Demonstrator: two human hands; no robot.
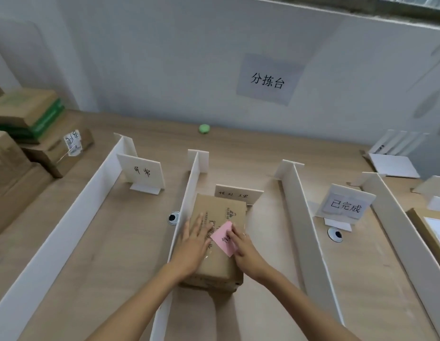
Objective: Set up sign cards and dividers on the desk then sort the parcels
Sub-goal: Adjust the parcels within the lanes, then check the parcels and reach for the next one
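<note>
My left hand [196,239] lies flat on the box [214,205], my right hand [242,246] presses the pink note [222,236]; I should rub its edges down.

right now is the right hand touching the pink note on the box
Touching. The head view shows fingers of the right hand lying on the pink note, which sits on the cardboard box.
</note>
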